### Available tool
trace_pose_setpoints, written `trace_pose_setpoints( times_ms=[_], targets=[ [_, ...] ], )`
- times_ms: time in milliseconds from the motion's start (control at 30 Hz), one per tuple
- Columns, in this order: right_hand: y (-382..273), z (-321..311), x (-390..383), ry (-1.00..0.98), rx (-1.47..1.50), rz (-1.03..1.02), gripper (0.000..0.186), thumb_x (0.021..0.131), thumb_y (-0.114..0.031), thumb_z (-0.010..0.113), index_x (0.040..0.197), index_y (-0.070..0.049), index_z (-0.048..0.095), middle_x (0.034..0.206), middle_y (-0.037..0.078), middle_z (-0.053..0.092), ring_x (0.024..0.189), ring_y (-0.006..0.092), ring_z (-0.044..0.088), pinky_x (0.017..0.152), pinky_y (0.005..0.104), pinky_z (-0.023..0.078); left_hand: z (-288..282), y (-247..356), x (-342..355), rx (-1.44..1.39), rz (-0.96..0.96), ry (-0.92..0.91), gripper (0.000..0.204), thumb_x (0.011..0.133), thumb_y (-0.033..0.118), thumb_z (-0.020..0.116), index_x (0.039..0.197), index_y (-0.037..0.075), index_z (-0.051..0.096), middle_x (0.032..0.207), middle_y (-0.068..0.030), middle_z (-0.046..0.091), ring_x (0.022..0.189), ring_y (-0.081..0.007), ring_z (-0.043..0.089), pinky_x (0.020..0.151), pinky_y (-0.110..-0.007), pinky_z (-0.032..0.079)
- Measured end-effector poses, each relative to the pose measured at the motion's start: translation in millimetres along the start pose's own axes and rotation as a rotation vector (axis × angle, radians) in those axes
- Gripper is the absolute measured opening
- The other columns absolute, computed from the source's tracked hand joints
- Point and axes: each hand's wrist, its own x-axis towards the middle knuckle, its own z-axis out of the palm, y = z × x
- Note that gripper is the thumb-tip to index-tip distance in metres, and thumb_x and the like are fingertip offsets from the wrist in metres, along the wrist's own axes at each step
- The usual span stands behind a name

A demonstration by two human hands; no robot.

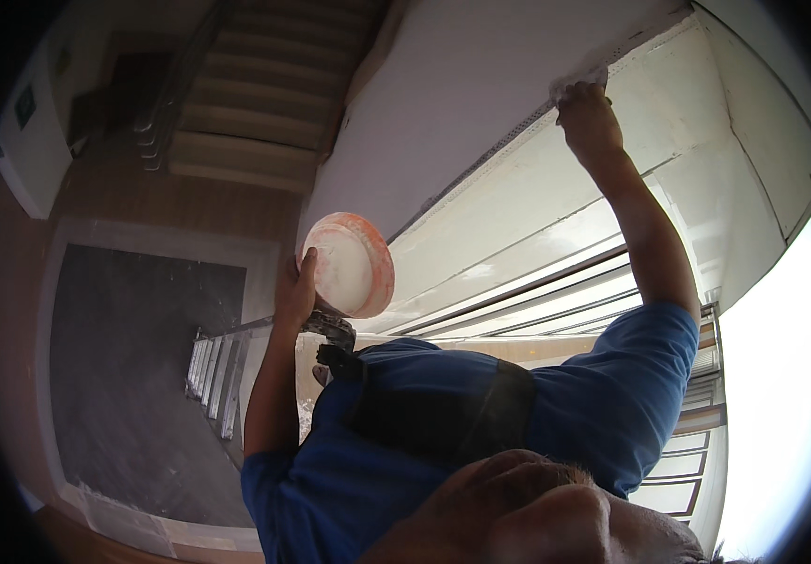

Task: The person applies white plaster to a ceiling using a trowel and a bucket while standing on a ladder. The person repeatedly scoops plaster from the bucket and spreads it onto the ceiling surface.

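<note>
Fingers point(304, 273) of left hand point(294, 291) clamped on round orange bowl point(349, 266), mouth tilted upward; right hand point(589, 117) fingers unclear.

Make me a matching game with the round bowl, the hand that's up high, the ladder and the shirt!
Things:
1. round orange-rimmed bowl, white inside
2. right hand
3. grey metal ladder
4. blue short-sleeved shirt

Places:
A. raised high, pressed against the edge of the white wall panel
B. held in the left hand
C. worn on the person's body
D. down below, over the dark floor

Pairs: 1-B, 2-A, 3-D, 4-C
</note>
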Motion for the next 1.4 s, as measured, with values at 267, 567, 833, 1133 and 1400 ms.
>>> trace_pose_setpoints(
  times_ms=[267,567,833,1133,1400],
  targets=[
    [25,-44,19,0.397,0.04,0.121,0.015,0.086,-0.016,0.06,0.074,-0.016,0.07,0.08,0.005,0.072,0.087,0.0206,0.066,0.09,0.0376,0.043,-3,1,-1,0.056,0.012,0.008,0.07,0.095,0.059,0.054,0.117,-0.007,0.063,0.106,-0.0246,0.068,0.102,-0.0333,0.066,0.091,-0.041,0.048],
    [71,-12,97,-0.142,-0.041,0.329,0.016,0.09,-0.019,0.063,0.096,-0.013,0.076,0.093,0.006,0.077,0.09,0.0267,0.075,0.068,0.0422,0.057,-3,-3,2,0.084,0.006,0.001,0.072,0.095,0.062,0.051,0.114,-0.006,0.065,0.102,-0.0248,0.069,0.099,-0.0353,0.067,0.088,-0.042,0.049],
    [-74,-9,87,-0.427,0.157,0.102,0.018,0.09,-0.019,0.064,0.102,-0.015,0.077,0.102,0.003,0.076,0.096,0.0246,0.073,0.067,0.047,0.058,-3,-11,2,0.122,0.042,0.012,0.074,0.094,0.063,0.05,0.119,-0.006,0.062,0.106,-0.0298,0.068,0.102,-0.0433,0.066,0.09,-0.046,0.049],
    [-22,-50,94,0.031,0.355,0.171,0.018,0.09,-0.016,0.056,0.091,-0.015,0.074,0.092,0.012,0.075,0.086,0.027,0.075,0.072,0.0415,0.057,0,-11,7,0.035,0.061,-0.037,0.074,0.095,0.062,0.051,0.124,-0.006,0.058,0.111,-0.0302,0.066,0.109,-0.0409,0.064,0.095,-0.044,0.047],
    [132,-45,105,-0.08,-0.104,0.486,0.02,0.094,-0.01,0.063,0.112,-0.01,0.069,0.106,0.006,0.073,0.096,0.0239,0.064,0.096,0.0458,0.042,-3,-4,2,-0.035,0.013,-0.041,0.067,0.097,0.054,0.055,0.121,-0.009,0.06,0.11,-0.0256,0.066,0.106,-0.0346,0.064,0.095,-0.041,0.047]
  ],
)
